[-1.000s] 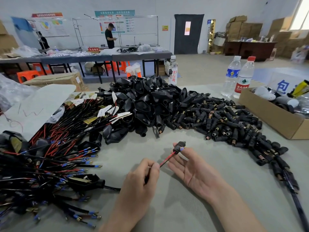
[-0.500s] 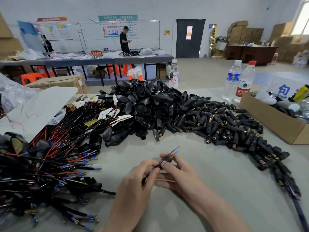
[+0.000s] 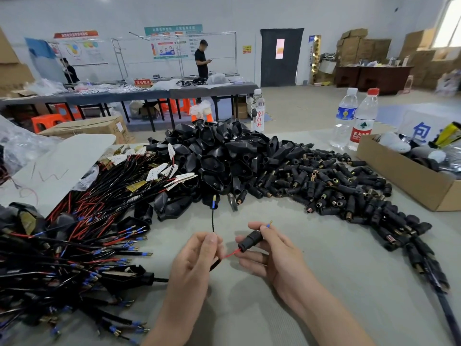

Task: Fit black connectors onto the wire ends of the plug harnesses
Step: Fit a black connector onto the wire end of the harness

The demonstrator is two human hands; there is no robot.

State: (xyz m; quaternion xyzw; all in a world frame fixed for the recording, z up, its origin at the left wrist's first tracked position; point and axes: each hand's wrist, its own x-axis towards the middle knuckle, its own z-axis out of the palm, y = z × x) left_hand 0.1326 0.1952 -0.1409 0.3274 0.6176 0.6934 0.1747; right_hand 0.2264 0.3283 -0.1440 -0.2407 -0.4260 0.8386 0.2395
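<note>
Between my hands, low and centre over the table (image 3: 244, 308), the red wire (image 3: 230, 253) spans the short gap. Left hand (image 3: 197, 260): thumb and forefinger pinch the black wire (image 3: 212, 221), which stands straight up, away from me, with its tip free. Right hand (image 3: 274, 253): fingers are curled round one connector (image 3: 250, 240), held just right of the left hand. The connector's long axis runs from lower left to upper right, with its near mouth facing the left hand. The red wire enters that mouth, and a blue terminal (image 3: 269, 224) shows past my right fingertips at the far end, so I judge this wire to be threaded through. The unfitted black wire lies left of the connector and roughly square to its axis; the left hand is the nearer one. A further connector would have to come from the connector pile (image 3: 336, 186), up and to the right, on the side of the right hand, which is occupied. The harness pile (image 3: 74, 233) lies to the left, well apart from that pile.
</note>
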